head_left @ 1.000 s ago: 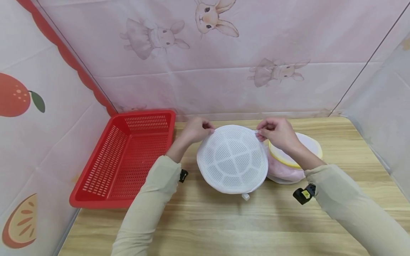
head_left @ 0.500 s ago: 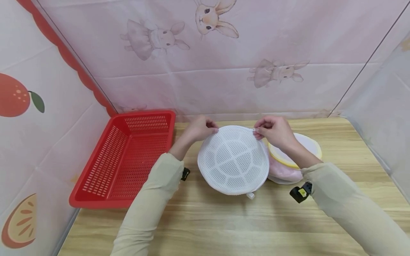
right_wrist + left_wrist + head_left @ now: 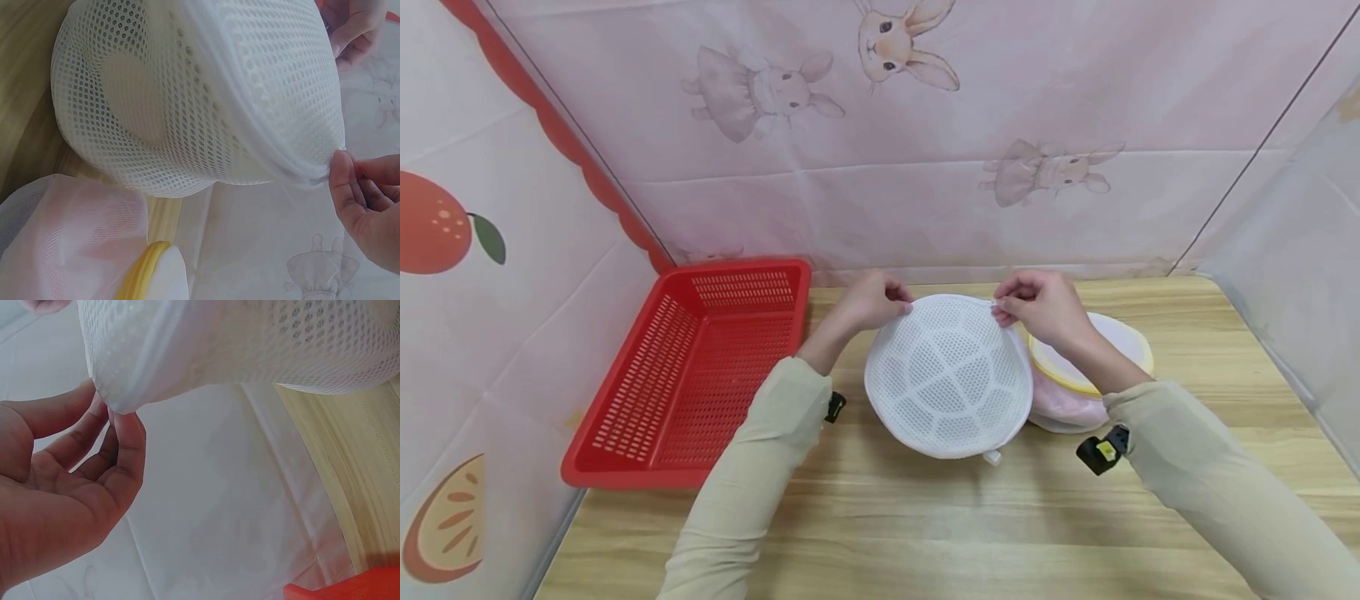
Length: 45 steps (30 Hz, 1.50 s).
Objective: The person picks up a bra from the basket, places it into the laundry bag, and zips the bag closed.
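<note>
A round white mesh laundry bag (image 3: 947, 379) hangs tilted above the table between both hands, its small white tag (image 3: 992, 457) at the lower edge. My left hand (image 3: 874, 302) pinches the bag's upper left rim between thumb and fingertips. At the upper right rim, along the zipper (image 3: 250, 122), my right hand (image 3: 1047, 310) pinches the edge. Through the mesh in the right wrist view, a pale beige oval patch (image 3: 132, 99) shows; whether it lies inside or is part of the bag I cannot tell.
A red slotted plastic basket (image 3: 730, 392) stands on the left of the wooden table (image 3: 925, 533). Behind my right hand sits a pink mesh bag (image 3: 1063, 408) with a yellow-rimmed white top (image 3: 1120, 342). A printed fabric wall (image 3: 917, 217) rises at the back.
Over the last second my left hand has shifted slightly right and my right hand slightly left, bringing them closer. The white bag and its tag have swung a little to the right.
</note>
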Tool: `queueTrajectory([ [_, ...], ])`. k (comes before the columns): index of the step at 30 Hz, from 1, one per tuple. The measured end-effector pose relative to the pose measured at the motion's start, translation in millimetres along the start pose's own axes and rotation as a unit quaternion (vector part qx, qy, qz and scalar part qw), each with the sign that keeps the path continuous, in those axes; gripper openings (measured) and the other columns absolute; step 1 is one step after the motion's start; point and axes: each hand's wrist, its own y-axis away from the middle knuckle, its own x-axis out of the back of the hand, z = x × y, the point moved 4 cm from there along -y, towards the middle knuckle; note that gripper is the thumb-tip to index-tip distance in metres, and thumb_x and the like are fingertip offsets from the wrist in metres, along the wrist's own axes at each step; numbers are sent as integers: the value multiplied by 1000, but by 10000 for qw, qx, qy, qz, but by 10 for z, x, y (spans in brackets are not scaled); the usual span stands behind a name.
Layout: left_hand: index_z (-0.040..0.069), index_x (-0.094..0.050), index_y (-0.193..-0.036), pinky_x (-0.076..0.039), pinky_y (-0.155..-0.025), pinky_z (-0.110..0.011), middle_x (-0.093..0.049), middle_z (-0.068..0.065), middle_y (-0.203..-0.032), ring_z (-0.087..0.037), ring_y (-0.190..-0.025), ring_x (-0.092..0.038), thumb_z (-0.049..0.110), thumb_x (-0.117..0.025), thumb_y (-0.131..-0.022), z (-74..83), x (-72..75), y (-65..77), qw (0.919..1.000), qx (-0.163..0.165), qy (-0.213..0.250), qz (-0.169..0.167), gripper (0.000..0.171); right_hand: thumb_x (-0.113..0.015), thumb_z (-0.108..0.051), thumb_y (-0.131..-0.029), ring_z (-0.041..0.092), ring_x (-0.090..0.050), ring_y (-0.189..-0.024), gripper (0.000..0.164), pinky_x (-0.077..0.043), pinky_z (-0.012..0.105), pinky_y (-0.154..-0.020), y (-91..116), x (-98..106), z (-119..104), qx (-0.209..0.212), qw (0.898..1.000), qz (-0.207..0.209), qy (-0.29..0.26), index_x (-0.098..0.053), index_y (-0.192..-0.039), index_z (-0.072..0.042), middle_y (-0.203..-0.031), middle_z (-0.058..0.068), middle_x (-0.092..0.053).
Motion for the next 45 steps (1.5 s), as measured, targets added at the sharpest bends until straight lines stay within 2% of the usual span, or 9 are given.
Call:
queueTrajectory([
  [8,-1,-67,-92,-44,-69,-25,-61,-9,-86,-18,-81,-53,7,-62,-84,-2,-6,4,10000,3,-12,-70,12,-55,6,-86,10,-63,-62,8,-54,25,-60,3,0,-8,15,10000,5,-47,-59,-88,13,-79,22,-64],
  [16,-1,-65,-85,-44,-62,-22,-60,-8,-82,-18,-77,-52,4,-65,-81,15,2,33,9999,29,6,-96,7,-55,7,-86,11,-63,-61,8,-54,26,-60,2,-3,-3,16,10000,10,-88,-59,-88,14,-77,21,-64],
  [26,-1,-65,-85,-44,-62,-23,-59,-9,-81,-18,-76,-51,4,-66,-80,-23,-3,41,9999,60,68,96,7,-53,8,-86,12,-62,-60,9,-54,25,-59,-2,-11,8,-10,10000,17,-74,-59,-88,14,-77,21,-64],
  [36,0,-67,-83,-43,-62,-23,-60,-8,-81,-19,-76,-51,4,-66,-79,-50,0,56,9986,213,295,396,6,-54,7,-85,11,-60,-58,8,-53,24,-57,20,13,43,-73,10000,25,-14,-59,-88,13,-75,20,-64],
  [45,-1,-66,-84,-43,-59,-22,-59,-9,-79,-17,-71,-51,3,-65,-80,-124,25,70,9965,436,488,518,6,-55,5,-85,11,-60,-59,9,-53,26,-57,41,67,124,-223,9997,-16,81,-59,-89,12,-74,17,-64],
])
